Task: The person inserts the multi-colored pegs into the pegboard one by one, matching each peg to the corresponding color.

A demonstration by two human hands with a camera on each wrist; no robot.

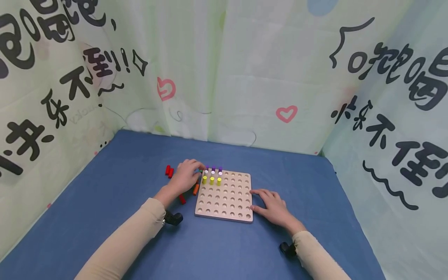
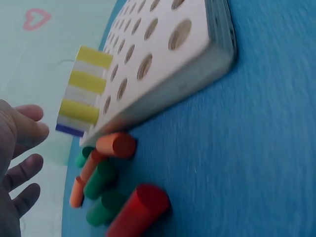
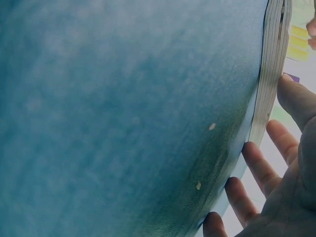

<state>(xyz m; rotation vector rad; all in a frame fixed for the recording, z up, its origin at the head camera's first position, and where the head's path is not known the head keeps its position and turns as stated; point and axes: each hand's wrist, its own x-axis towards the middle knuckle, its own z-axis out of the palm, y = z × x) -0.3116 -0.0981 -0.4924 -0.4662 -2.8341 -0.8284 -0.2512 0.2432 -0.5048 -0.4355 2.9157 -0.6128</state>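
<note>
A pale wooden pegboard [image 1: 224, 219] with rows of round holes lies on the blue table. At its far left stand three yellow pegs [image 1: 212, 181], with white pegs [image 1: 212, 173] and purple pegs [image 1: 213, 168] behind them. My left hand [image 1: 185, 175] hovers by the board's far left corner, its fingers loosely bent near the pegs. The left wrist view shows nothing between those fingers, a gap away from the yellow pegs [image 2: 86, 80]. At the board's right edge, my right hand [image 1: 274, 208] touches with spread thumb and fingers [image 3: 259, 165].
Loose red pegs [image 1: 168, 170], orange pegs [image 1: 196, 189] and green pegs [image 2: 100, 180] lie left of the board, partly beneath the left hand in the head view. A pale printed curtain [image 1: 245, 97] surrounds the blue table [image 1: 224, 252] at the back and sides.
</note>
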